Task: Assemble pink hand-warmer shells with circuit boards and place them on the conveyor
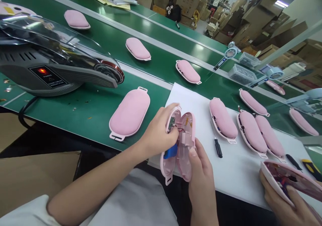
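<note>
An opened pink plastic case point(186, 159) is held between both hands over the front edge of the bench. Its two half shells stand apart like a book, with a blue battery point(171, 151), a small circuit board and thin wires inside. My left hand point(159, 132) grips the left shell, its thumb reaching into the case near the wires. The fingers of my right hand point(201, 162) wrap round the right shell, thumb on its rim. To the left, a closed pink case point(130, 113) lies on the green bench. A dark-handled screwdriver point(218, 148) rests on the white sheet point(203, 162) at the right.
A grey machine point(55, 61) with a clear cover and lit red switch stands at left. Several pink cases point(223, 120) lie on the sheet and green belt. At lower right, a co-worker's hands point(284, 199) hold another opened case. Clear bins point(241, 73) and cardboard boxes stand farther back.
</note>
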Demonstrator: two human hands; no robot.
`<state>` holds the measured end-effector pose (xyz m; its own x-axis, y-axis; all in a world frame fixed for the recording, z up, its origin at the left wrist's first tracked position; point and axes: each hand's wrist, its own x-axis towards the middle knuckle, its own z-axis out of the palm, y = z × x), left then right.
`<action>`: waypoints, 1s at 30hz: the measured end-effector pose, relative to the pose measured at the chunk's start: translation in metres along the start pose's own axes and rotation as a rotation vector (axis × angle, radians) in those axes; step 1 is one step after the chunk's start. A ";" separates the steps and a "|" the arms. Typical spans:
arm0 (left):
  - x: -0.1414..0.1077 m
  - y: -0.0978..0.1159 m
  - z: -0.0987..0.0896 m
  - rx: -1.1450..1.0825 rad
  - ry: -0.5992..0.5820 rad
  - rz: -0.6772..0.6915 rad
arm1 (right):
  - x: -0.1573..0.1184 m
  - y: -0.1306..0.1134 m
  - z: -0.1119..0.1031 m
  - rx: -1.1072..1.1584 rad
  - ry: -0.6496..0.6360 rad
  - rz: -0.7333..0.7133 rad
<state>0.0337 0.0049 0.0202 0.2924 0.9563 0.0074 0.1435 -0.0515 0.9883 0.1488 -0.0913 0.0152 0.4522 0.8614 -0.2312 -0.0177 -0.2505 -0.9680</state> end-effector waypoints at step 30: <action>-0.012 0.013 0.022 -1.061 -0.161 -0.339 | -0.007 0.013 0.001 0.031 -0.169 -0.206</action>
<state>0.0530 -0.0138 0.0296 0.5212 0.8218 -0.2302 -0.6158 0.5489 0.5653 0.1446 -0.1005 0.0045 0.2942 0.9549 -0.0395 0.0307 -0.0507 -0.9982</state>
